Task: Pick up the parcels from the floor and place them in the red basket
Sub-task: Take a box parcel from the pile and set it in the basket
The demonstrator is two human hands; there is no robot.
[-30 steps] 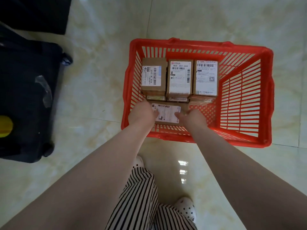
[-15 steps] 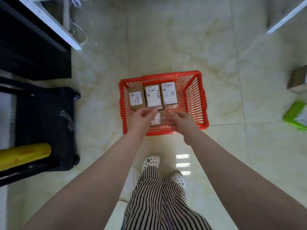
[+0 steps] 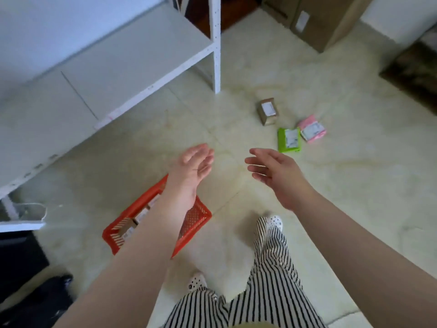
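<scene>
Several boxes already lay in the red basket (image 3: 196,217); three parcels remained: brown box (image 3: 268,111), green packet (image 3: 289,140), pink packet (image 3: 312,129). Left hand (image 3: 197,162) and right hand (image 3: 276,172) hung loosely spread, holding nothing.

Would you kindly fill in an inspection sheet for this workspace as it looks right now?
Surface: pale glossy tiled floor.
Job's things: red basket on the floor holding brown parcels, partly behind the left forearm; brown box parcel, green parcel and pink parcel lie on the floor ahead.
Clutter: large cardboard boxes far back; black case at lower left.
Grippers: left hand and right hand both open, holding nothing, raised above the floor.
Cables: nothing seen.
Surroundings: white shelf unit at left; dark mat at right.
</scene>
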